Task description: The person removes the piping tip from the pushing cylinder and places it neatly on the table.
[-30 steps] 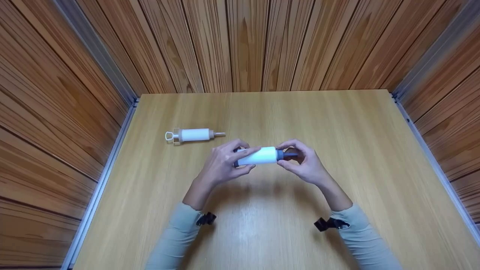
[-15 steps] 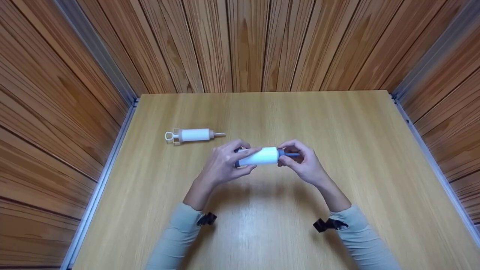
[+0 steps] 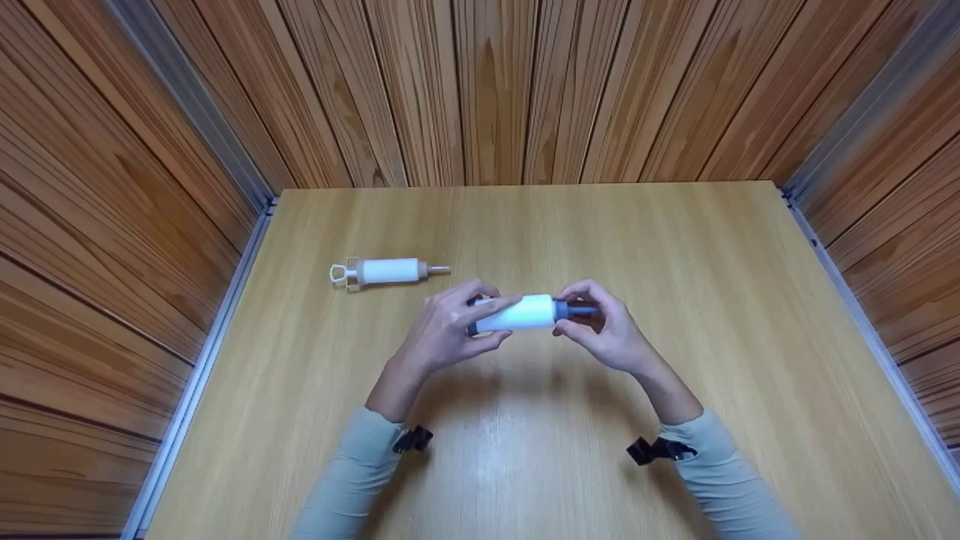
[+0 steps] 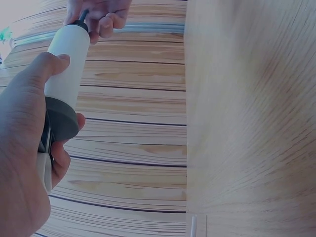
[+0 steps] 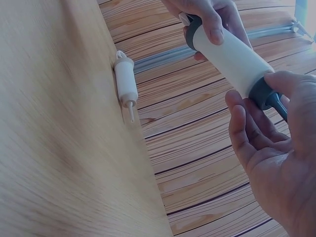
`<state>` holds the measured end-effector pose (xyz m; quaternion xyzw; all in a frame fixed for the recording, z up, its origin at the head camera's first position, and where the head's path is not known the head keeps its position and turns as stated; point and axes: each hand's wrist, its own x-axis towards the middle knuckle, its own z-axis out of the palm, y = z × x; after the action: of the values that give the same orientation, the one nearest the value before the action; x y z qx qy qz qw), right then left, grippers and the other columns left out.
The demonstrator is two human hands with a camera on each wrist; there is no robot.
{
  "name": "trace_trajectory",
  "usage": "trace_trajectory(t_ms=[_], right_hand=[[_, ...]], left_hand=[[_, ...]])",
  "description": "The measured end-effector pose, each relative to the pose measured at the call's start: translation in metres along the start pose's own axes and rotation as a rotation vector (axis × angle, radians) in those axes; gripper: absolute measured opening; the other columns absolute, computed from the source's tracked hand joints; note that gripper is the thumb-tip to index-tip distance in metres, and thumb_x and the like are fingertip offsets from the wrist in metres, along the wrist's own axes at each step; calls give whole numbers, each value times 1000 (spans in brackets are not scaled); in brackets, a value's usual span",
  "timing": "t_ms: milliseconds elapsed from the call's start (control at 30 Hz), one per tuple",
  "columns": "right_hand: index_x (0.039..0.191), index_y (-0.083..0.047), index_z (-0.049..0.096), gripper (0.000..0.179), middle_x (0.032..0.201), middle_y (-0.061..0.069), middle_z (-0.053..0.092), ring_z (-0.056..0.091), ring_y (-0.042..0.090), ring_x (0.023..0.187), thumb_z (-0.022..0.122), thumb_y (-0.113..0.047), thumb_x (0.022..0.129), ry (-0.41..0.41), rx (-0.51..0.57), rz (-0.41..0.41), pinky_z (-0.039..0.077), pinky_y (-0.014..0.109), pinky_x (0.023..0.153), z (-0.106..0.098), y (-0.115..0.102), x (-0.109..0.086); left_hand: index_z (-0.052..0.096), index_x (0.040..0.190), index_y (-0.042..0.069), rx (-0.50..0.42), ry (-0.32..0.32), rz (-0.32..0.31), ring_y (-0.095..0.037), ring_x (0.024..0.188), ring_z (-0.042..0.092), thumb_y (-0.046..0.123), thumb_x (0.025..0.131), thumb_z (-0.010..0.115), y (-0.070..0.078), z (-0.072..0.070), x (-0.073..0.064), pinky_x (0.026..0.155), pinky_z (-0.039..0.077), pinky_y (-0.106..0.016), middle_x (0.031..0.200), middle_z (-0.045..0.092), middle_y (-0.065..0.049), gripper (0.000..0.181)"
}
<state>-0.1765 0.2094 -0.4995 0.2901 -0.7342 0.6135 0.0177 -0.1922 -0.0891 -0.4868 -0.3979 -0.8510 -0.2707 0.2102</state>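
Observation:
A large syringe (image 3: 517, 312) with a white barrel, a dark blue-grey cap at each end and a thin nozzle (image 3: 582, 309) is held level above the table. My left hand (image 3: 454, 321) grips the rear of its barrel, the thumb lying along the white side in the left wrist view. With thumb and fingertips my right hand (image 3: 609, 327) pinches the front cap (image 5: 261, 93), and the nozzle points in toward that palm. The syringe's rear handle is mostly hidden behind the left hand. Another syringe (image 3: 390, 270), white with beige ends and a loop handle, lies on the table behind the left hand.
Around the wooden table (image 3: 697, 247) stand wood-plank walls (image 3: 495, 90) at the back and both sides. Metal rails (image 3: 202, 367) run along the table's left and right edges. Each forearm wears a small black camera mount (image 3: 660, 450).
The right thumb and fingers have shifted back and forth around the front cap, with small movements. The left hand, the held syringe and the lying syringe have stayed almost in place.

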Motion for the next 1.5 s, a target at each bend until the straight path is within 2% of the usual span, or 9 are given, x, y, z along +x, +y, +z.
trace_trajectory(t_ms=[133, 267, 400, 567, 767, 933, 1067, 1367, 1500], right_hand=[[135, 16, 53, 39, 125, -6, 66, 78, 11, 101, 70, 16, 100, 5, 16, 4, 68, 25, 89, 1, 0, -1], [140, 17, 49, 44, 122, -1, 67, 78, 12, 96, 67, 16, 100, 21, 44, 26, 69, 26, 86, 1, 1, -1], [143, 16, 48, 41, 109, -4, 69, 78, 8, 87, 62, 13, 104, 31, 68, 51, 69, 26, 81, 1, -1, 0], [139, 17, 51, 32, 101, -8, 70, 75, 7, 83, 59, 11, 108, 32, 55, 43, 67, 23, 78, 1, -1, 0], [133, 16, 55, 26, 107, -8, 71, 75, 7, 85, 60, 11, 108, 32, 41, 38, 67, 24, 79, 1, -1, 0], [130, 18, 55, 28, 116, -9, 71, 76, 8, 91, 63, 14, 104, 33, 53, 20, 68, 24, 83, 1, -1, 0], [129, 19, 54, 29, 116, -9, 70, 76, 7, 91, 65, 17, 101, 36, 54, 6, 67, 24, 83, 2, -1, 0], [129, 18, 55, 32, 119, -7, 67, 76, 7, 95, 67, 19, 100, 25, 28, -23, 67, 22, 87, 1, 0, -1], [133, 17, 53, 34, 122, -3, 66, 76, 8, 96, 66, 17, 101, 21, 36, -9, 67, 23, 87, 1, 0, -1]], left_hand=[[80, 142, 27, -3, 1, 0, -24, 99, 78, 32, 95, 92, 0, 0, 0, 83, 69, -36, 120, 78, -7, 48], [81, 140, 26, 1, 13, 8, -23, 96, 77, 32, 94, 93, -1, 2, 0, 79, 68, -34, 117, 78, -7, 47], [82, 139, 25, 4, 20, 11, -23, 95, 77, 31, 94, 93, 0, 3, -1, 79, 68, -34, 117, 78, -7, 47], [82, 139, 25, 5, 22, 13, -23, 96, 78, 31, 94, 93, 1, 3, 0, 80, 68, -35, 117, 78, -7, 46], [82, 139, 25, 4, 17, 14, -23, 97, 78, 32, 94, 93, 1, 3, 0, 81, 68, -35, 118, 79, -7, 47], [83, 137, 24, 1, 31, 25, -22, 94, 77, 30, 94, 93, 0, 3, 0, 77, 67, -33, 116, 78, -7, 46], [83, 137, 24, 5, 38, 33, -22, 92, 76, 30, 93, 93, 0, 3, 0, 75, 65, -33, 115, 78, -7, 45], [81, 141, 25, 11, 11, 11, -23, 96, 77, 32, 94, 93, 0, 2, 1, 80, 68, -33, 118, 77, -7, 49], [81, 141, 24, 12, 10, 13, -23, 96, 77, 32, 94, 93, 1, 2, 2, 81, 68, -34, 119, 77, -8, 49]])
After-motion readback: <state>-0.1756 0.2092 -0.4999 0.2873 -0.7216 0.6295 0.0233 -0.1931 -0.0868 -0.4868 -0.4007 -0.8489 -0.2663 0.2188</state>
